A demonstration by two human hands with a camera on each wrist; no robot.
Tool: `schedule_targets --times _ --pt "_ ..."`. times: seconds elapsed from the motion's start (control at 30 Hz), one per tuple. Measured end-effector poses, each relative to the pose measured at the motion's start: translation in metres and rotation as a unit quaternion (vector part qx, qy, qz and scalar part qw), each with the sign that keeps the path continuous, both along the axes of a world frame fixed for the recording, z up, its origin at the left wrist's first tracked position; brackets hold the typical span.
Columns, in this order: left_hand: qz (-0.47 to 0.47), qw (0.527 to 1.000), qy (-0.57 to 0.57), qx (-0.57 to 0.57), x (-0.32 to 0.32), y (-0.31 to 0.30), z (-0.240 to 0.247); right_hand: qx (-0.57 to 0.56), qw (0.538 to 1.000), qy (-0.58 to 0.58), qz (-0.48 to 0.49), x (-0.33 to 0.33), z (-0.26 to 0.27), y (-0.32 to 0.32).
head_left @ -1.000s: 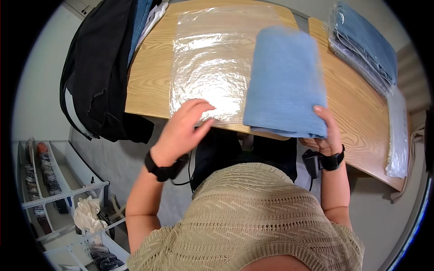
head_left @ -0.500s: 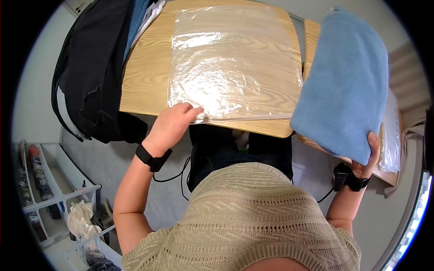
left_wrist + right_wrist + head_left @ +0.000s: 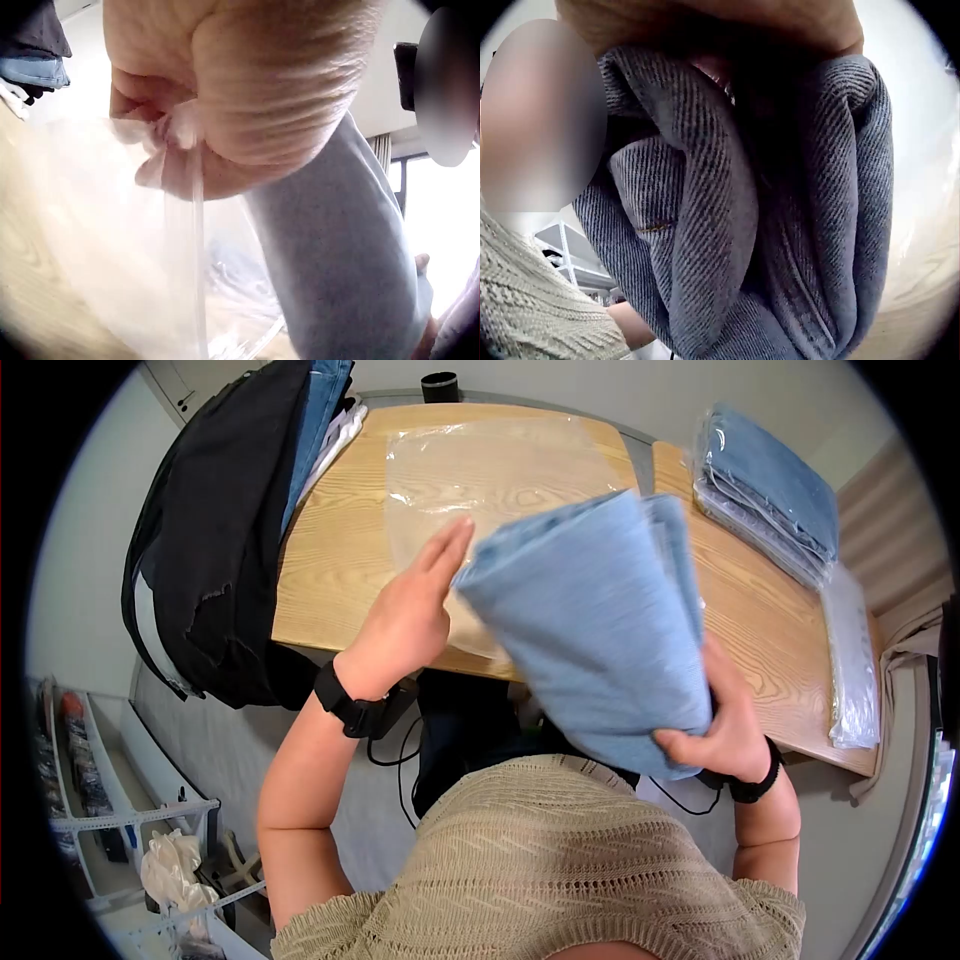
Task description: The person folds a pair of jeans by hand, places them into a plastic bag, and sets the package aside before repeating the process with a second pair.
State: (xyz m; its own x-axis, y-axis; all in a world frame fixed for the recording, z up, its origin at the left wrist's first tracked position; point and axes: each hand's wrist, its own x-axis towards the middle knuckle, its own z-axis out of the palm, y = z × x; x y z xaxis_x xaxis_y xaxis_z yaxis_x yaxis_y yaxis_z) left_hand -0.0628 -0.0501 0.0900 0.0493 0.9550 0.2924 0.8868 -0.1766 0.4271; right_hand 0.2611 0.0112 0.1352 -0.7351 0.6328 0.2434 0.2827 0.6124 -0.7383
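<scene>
Folded light-blue jeans [image 3: 600, 640] are held up tilted over the table's near edge by my right hand [image 3: 730, 720], its thumb on the near face of the bundle. In the right wrist view the thick denim folds [image 3: 712, 247] fill the picture below the palm. My left hand [image 3: 400, 625] is close to the left edge of the jeans. In the left wrist view its fingers pinch the edge of a clear plastic bag [image 3: 97, 217], which hangs down from them. The bag [image 3: 430, 480] stretches back across the wooden tabletop, partly hidden behind the jeans.
Dark and blue garments [image 3: 210, 530] hang over the table's left side. On the right-hand table [image 3: 770, 650] are bagged folded jeans [image 3: 770, 480] and flat clear bags [image 3: 850, 660]. A black cup [image 3: 440, 387] stands behind the table; a divided shelf [image 3: 130, 760] is at lower left.
My right hand swung the jeans out to the right, then back in front of me, now tilted over the bag. My left hand has risen with the bag's near edge.
</scene>
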Motion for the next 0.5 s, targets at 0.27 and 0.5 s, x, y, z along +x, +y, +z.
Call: schedule_targets --times 0.27,0.5 --pt "-0.015 0.995 -0.031 0.096 0.004 0.008 0.021 -0.034 0.992 -0.088 0.082 -0.013 -0.021 0.022" --pt "-0.078 0.987 0.112 0.089 0.033 -0.013 0.027 -0.221 0.971 -0.084 -0.012 -0.037 -0.003 0.041"
